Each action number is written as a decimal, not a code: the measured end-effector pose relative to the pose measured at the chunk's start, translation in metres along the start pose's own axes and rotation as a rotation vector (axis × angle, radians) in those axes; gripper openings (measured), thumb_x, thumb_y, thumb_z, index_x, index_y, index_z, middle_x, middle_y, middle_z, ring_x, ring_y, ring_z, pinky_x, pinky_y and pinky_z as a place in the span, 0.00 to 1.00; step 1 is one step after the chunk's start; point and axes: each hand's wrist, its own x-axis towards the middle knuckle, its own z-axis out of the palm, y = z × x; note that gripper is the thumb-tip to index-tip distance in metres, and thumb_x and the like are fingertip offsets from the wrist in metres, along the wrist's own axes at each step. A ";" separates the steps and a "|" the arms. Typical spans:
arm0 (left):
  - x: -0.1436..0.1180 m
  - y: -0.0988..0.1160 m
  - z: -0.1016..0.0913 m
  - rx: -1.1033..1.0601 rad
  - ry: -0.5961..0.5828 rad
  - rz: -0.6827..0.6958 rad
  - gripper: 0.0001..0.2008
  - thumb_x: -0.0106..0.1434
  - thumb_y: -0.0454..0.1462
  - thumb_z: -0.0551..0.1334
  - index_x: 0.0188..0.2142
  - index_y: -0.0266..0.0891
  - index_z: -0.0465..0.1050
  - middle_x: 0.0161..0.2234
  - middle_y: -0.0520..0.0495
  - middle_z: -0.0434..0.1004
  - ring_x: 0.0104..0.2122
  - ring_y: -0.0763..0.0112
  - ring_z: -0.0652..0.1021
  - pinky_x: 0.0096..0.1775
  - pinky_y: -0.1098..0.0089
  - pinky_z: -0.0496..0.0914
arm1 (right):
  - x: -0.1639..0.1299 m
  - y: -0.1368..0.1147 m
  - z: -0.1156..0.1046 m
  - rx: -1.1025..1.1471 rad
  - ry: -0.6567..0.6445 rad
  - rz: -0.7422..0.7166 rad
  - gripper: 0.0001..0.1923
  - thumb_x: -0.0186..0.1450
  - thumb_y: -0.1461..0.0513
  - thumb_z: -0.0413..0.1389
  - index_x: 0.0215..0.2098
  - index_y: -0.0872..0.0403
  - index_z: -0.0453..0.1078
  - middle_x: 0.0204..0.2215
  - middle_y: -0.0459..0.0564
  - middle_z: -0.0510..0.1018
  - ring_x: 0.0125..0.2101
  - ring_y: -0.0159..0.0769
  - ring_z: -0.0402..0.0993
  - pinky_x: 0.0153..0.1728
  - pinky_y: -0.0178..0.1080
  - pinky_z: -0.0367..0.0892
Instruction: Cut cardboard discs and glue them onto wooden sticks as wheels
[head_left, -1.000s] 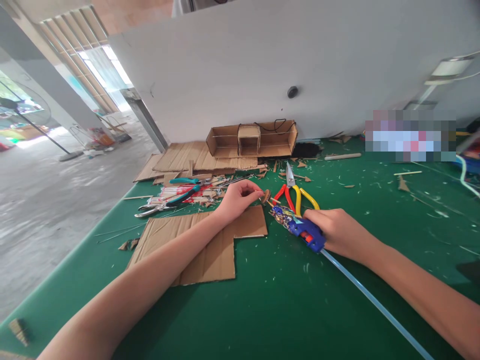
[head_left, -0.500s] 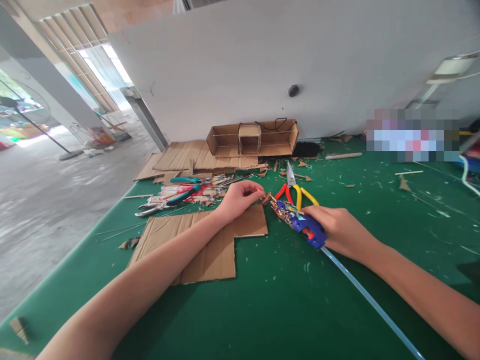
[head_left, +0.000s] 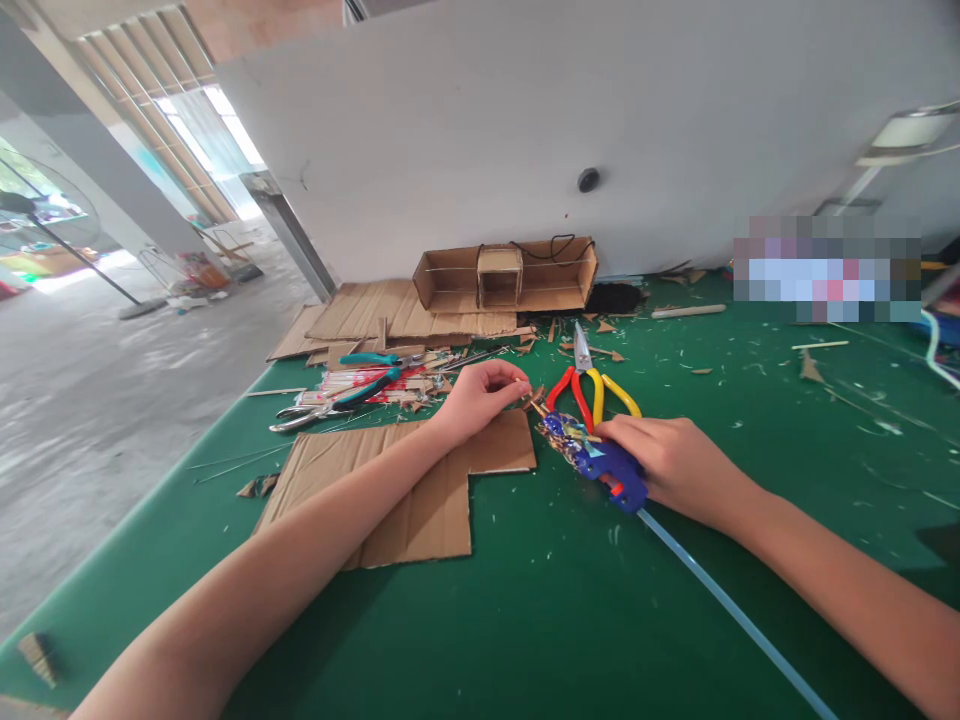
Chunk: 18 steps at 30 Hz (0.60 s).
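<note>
— Blue plastic, that glue gun [head_left: 594,458]; the right hand [head_left: 670,462] is wrapped shut around its grip, nozzle aimed left at a small brown piece [head_left: 534,397].

— And the left hand [head_left: 480,395]?

— Fingertips pinched closed on that small piece, just above the edge of the notched cardboard sheet [head_left: 420,480] on the green table [head_left: 570,620]. It sits right at the gun's tip, between the two hands.

— How would it handle?

— Light and easily crushed, I'd judge, if it's cardboard or thin wood; I can't tell which. Best held by its edges, away from the nozzle, since fresh glue would be hot and sticky. The gun looks rigid and light, with a clear glue stick [head_left: 720,600] trailing out behind.

— What's nearby?

— Red-and-yellow-handled shears [head_left: 589,385] just beyond the gun, teal-handled pliers [head_left: 352,385] to the left, a cardboard box [head_left: 504,277] by the wall.
</note>
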 end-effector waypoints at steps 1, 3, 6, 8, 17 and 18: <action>0.000 0.000 0.000 -0.003 -0.003 0.010 0.09 0.53 0.40 0.64 0.29 0.35 0.71 0.26 0.49 0.73 0.26 0.76 0.72 0.29 0.74 0.65 | 0.000 0.000 0.000 0.002 -0.003 0.000 0.09 0.64 0.59 0.50 0.39 0.56 0.65 0.30 0.51 0.76 0.28 0.36 0.73 0.25 0.35 0.62; 0.000 -0.001 0.000 -0.014 -0.006 0.026 0.09 0.53 0.40 0.64 0.29 0.35 0.71 0.26 0.49 0.73 0.26 0.76 0.72 0.29 0.73 0.65 | 0.000 0.000 0.001 0.002 0.001 0.007 0.09 0.64 0.60 0.51 0.39 0.56 0.65 0.30 0.51 0.76 0.28 0.36 0.73 0.25 0.35 0.62; 0.000 -0.002 0.000 -0.046 -0.006 0.032 0.09 0.54 0.40 0.64 0.30 0.35 0.71 0.26 0.49 0.73 0.26 0.76 0.72 0.30 0.73 0.66 | -0.001 0.001 0.002 -0.011 0.021 0.022 0.08 0.63 0.60 0.50 0.39 0.56 0.64 0.31 0.51 0.75 0.28 0.37 0.73 0.25 0.36 0.62; 0.000 -0.002 0.000 -0.074 0.002 0.023 0.09 0.53 0.40 0.64 0.30 0.36 0.71 0.27 0.49 0.74 0.27 0.76 0.72 0.31 0.73 0.66 | -0.002 0.003 0.003 -0.019 0.048 0.034 0.08 0.64 0.61 0.49 0.39 0.56 0.64 0.31 0.51 0.75 0.29 0.38 0.73 0.25 0.36 0.62; 0.000 -0.002 0.000 -0.112 0.010 0.020 0.11 0.53 0.40 0.65 0.30 0.34 0.70 0.26 0.49 0.73 0.26 0.77 0.71 0.31 0.74 0.65 | -0.003 0.005 0.005 -0.040 0.066 0.058 0.08 0.64 0.59 0.48 0.36 0.55 0.64 0.30 0.52 0.75 0.27 0.37 0.73 0.23 0.36 0.60; 0.000 -0.002 0.000 -0.111 0.011 0.023 0.11 0.53 0.40 0.65 0.30 0.34 0.70 0.26 0.50 0.73 0.26 0.77 0.71 0.30 0.74 0.65 | -0.003 0.005 0.005 -0.042 0.063 0.055 0.08 0.64 0.59 0.48 0.36 0.55 0.64 0.30 0.51 0.75 0.27 0.37 0.72 0.23 0.35 0.60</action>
